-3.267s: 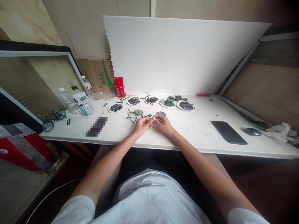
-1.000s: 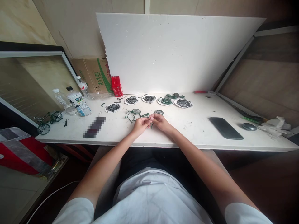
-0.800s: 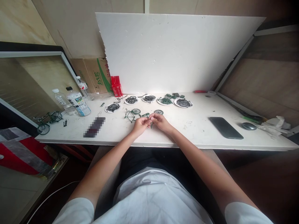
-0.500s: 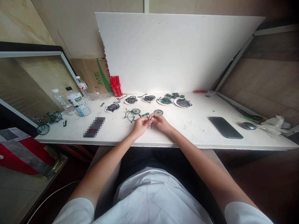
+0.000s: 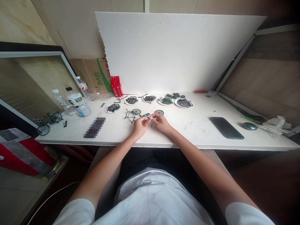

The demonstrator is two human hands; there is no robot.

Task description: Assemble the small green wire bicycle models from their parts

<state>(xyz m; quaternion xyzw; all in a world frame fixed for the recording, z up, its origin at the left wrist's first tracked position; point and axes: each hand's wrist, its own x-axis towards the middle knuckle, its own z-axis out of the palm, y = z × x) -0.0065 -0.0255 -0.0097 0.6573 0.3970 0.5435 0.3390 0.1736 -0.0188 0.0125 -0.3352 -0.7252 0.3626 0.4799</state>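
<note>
My left hand (image 5: 140,126) and my right hand (image 5: 161,122) meet fingertip to fingertip above the table's front half, both closed in a pinch. Between them a small dark green bicycle part (image 5: 151,124) pokes out below the fingers; most of it is covered. Just left of my hands lies a green toy bicycle frame (image 5: 130,116), with a spoked wheel (image 5: 136,111) behind it. A green chain guard (image 5: 145,115) rests right behind my left fingertips. Beyond my right hand there is another wheel (image 5: 159,112).
White plates of small bike parts, such as the plate of green parts (image 5: 160,103), line the back. An assembled toy bicycle (image 5: 49,121) stands far left, near several bottles (image 5: 79,103). A phone (image 5: 226,127) and a mouse (image 5: 249,126) lie right. A white board (image 5: 173,53) leans behind.
The green part has turned slightly between the fingers, so that a forked shape shows below them. Both hands stay almost in the same place.
</note>
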